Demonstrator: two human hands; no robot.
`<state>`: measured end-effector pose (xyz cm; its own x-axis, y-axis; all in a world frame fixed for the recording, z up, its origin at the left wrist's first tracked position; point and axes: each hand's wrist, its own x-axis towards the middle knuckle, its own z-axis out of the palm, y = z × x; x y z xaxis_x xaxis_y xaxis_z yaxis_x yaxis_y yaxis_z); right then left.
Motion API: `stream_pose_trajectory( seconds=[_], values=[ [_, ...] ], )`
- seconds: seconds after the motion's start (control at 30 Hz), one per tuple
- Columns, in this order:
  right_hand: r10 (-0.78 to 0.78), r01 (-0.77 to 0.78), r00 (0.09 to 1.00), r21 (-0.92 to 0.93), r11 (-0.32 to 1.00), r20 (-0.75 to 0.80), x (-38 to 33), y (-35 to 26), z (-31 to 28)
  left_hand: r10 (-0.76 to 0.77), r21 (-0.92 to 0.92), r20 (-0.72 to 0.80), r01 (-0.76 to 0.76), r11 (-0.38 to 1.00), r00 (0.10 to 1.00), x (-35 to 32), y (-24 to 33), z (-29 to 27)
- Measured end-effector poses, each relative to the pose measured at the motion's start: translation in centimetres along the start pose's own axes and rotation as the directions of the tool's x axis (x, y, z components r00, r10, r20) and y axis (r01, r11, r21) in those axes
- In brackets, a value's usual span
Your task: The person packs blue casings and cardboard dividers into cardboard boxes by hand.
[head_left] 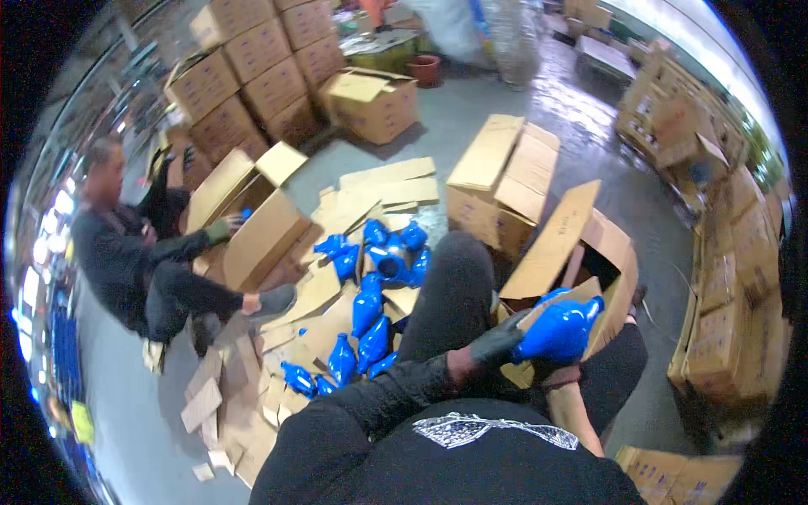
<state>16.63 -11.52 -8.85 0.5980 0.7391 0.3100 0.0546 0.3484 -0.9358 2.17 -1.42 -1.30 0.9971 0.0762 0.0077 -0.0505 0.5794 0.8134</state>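
Note:
My left hand (pixel 497 338), in a dark glove, grips the near-left side of a glossy blue vase-shaped piece (pixel 560 330) with a narrow neck. From below, my right hand (pixel 559 375) supports the same piece; its fingers are mostly hidden behind it. A flap of brown cardboard shows beside the piece. The piece is held over my lap, in front of an open cardboard box (pixel 619 252) with raised flaps. To the left, several similar blue pieces (pixel 342 360) lie on flattened cardboard (pixel 316 290) on the floor.
Another box (pixel 497 177) stands beyond my knee. At left, a seated co-worker (pixel 126 236) reaches a gloved hand into an open box (pixel 268 236) containing something blue. Stacked cartons (pixel 252 67) rise at the back left; more cartons (pixel 732 295) line the right. Torn cardboard scraps (pixel 202 404) litter the floor.

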Motion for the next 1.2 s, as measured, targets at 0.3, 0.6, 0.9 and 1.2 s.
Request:
stream_pose_trajectory(
  seconds=[0.3, 0.6, 0.9, 1.2],
  values=[
    [-0.006, -0.004, 0.996, 0.102, 0.995, 0.091, -0.1, 0.1, -0.3, 0.212, -0.094, -0.018, -0.213, 0.973, 0.977, -2.7, 4.5, 1.1],
    [-0.013, 0.011, 1.000, 0.105, 0.994, 0.013, -0.1, -3.6, 5.2, 0.358, 0.078, 0.003, -0.357, 0.931, 0.934, -4.3, 9.1, 2.5],
    [0.032, -0.029, 0.999, 0.082, 0.996, -0.035, 0.2, -7.5, 9.8, 0.572, 0.666, -0.007, -0.423, 0.615, 0.820, -9.1, 13.7, 2.2],
    [0.344, -0.365, 0.930, 0.217, 0.905, 0.131, 3.2, -10.5, 13.0, 0.354, 0.052, -0.339, -0.358, 0.932, 0.872, -12.5, 11.1, -0.6]
  ],
)
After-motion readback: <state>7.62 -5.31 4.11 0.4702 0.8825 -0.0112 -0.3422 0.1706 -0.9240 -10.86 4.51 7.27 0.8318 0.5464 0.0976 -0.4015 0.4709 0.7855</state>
